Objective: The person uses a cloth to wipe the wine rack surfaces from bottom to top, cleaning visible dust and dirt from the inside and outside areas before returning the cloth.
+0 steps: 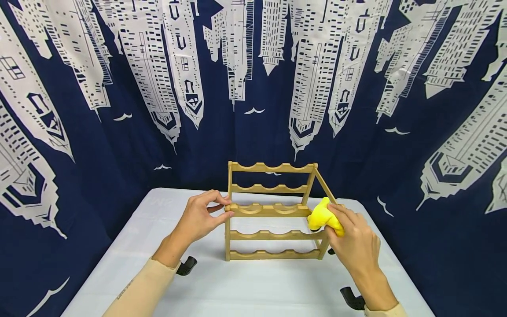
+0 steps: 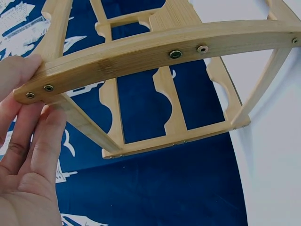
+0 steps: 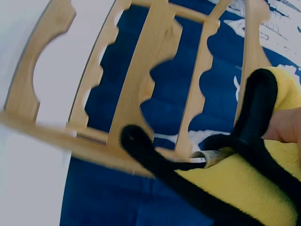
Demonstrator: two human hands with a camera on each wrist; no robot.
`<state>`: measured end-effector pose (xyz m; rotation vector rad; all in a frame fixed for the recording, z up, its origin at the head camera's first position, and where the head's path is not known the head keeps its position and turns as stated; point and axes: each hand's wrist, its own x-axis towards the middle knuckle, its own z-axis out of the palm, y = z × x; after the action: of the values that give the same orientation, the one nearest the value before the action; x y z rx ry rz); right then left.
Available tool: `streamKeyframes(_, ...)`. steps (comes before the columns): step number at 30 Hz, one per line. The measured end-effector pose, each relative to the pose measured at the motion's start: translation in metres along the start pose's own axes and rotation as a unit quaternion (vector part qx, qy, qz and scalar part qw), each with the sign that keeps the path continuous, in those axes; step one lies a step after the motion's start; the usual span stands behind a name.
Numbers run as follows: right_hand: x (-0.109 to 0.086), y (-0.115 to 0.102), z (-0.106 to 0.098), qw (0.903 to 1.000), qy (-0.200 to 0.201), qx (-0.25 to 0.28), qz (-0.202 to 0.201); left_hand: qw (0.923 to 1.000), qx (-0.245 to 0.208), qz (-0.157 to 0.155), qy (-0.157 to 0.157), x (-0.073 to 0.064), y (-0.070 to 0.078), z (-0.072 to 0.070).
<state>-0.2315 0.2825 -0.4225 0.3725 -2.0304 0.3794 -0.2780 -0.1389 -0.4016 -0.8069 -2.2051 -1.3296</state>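
Observation:
A light wooden rack with scalloped crossbars stands on the white table. At its left side my left hand pinches the upper front corner between thumb and fingers. The left wrist view shows the thumb and fingertips on either side of the end of the side rail, which has several metal bolts in it. My right hand grips a bunched yellow cloth at the rack's right front. In the right wrist view the cloth's black edging shows, its folds overlapping the crossbars.
The white table reaches back to a dark blue curtain printed with white buildings and birds. One black curved piece shows beside the left wrist and another black piece beside the right wrist.

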Motion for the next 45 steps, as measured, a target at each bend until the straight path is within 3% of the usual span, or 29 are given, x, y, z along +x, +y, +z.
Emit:
streamKeyframes(3,0.001,0.011,-0.006,0.9996,0.024,-0.013,0.004,1.0000,0.001,0.006,0.000,-0.001,0.001,0.001)
streamKeyframes(5,0.001,0.017,-0.010,0.9988,0.040,-0.007,0.027,0.9999,0.003,0.011,0.001,-0.001,0.001,0.001)
streamKeyframes(12,-0.004,0.036,-0.020,0.9896,0.049,0.081,0.108,0.9994,-0.007,0.028,0.021,-0.001,0.001,0.001)
streamKeyframes(21,-0.023,0.048,-0.026,0.9720,-0.035,0.080,0.218,0.9991,0.008,0.013,0.040,-0.001,0.001,-0.005)
streamKeyframes(27,-0.032,0.056,-0.022,0.9636,-0.080,0.131,0.219,0.9969,0.057,0.018,0.051,-0.001,-0.006,-0.016)
streamKeyframes(33,-0.039,0.067,-0.017,0.9513,-0.103,0.187,0.223,0.9854,0.163,0.047,0.014,0.006,0.001,-0.021)
streamKeyframes(38,-0.042,0.070,-0.012,0.9412,-0.126,0.243,0.198,0.9700,0.212,0.118,0.010,0.015,0.015,0.000)
streamKeyframes(42,-0.043,0.070,-0.006,0.9244,-0.151,0.303,0.176,0.9599,0.207,0.189,0.008,0.027,0.027,0.029)
streamKeyframes(45,-0.044,0.070,-0.003,0.9131,-0.173,0.329,0.167,0.9560,0.197,0.217,-0.010,0.038,0.038,0.052)
